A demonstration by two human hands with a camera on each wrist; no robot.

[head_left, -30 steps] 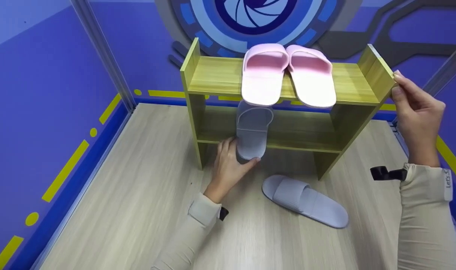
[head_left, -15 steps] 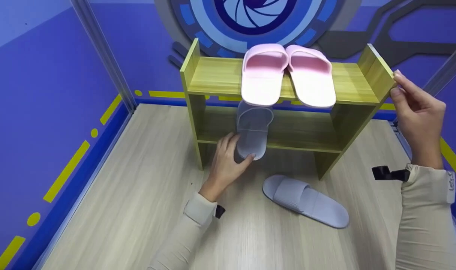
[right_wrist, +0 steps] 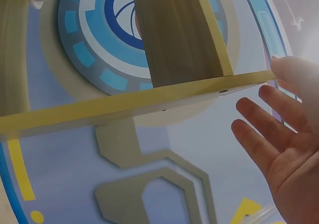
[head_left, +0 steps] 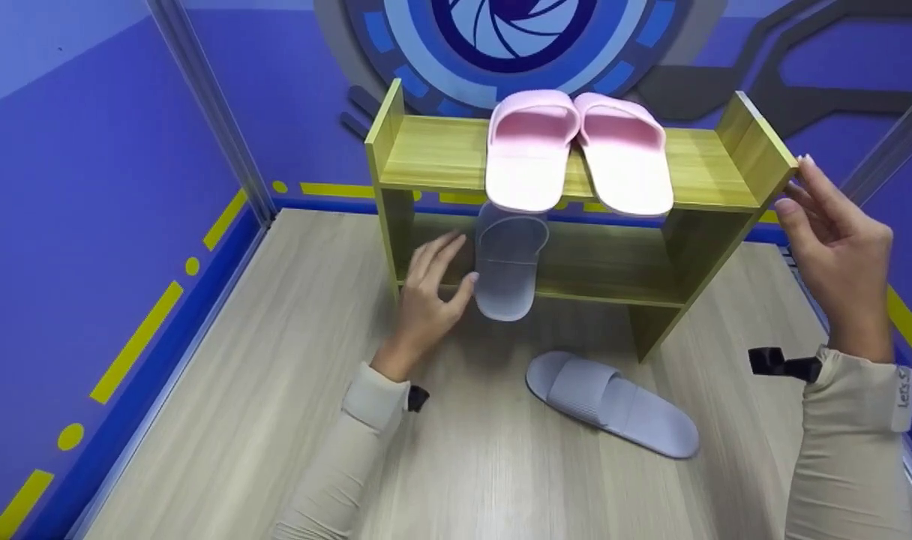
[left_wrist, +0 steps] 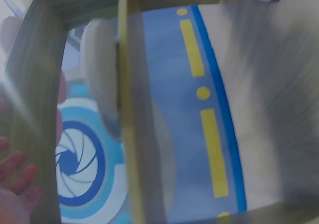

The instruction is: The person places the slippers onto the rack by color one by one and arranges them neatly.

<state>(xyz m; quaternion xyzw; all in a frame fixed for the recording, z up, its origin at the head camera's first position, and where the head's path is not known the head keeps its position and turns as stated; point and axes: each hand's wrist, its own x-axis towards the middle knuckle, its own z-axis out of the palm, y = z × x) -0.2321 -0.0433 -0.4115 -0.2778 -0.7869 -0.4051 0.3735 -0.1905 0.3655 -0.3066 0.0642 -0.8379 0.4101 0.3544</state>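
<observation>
One grey slipper (head_left: 505,281) lies on the middle shelf of a wooden shoe rack (head_left: 613,270), its heel end jutting past the front edge. Just left of it is my left hand (head_left: 426,300), fingers spread and holding nothing; in the left wrist view that hand (left_wrist: 17,189) shows blurred at the lower left. My right hand (head_left: 842,247) is at the rack's right side panel. The right wrist view has its straight fingers beside the panel (right_wrist: 99,109) and a fingertip at the panel's end. A second grey slipper (head_left: 613,405) lies on the floor in front.
Two pink slippers (head_left: 527,172) sit side by side on the top shelf (head_left: 433,154), heels over the edge. Behind the rack stands a blue printed wall (head_left: 276,97). Another wall (head_left: 73,225) runs along the left, above the wood-look floor (head_left: 223,420).
My left hand has let go of the grey slipper on the shelf and moved left and up. The right hand's fingers have loosened at the side panel, with the hand slightly lower.
</observation>
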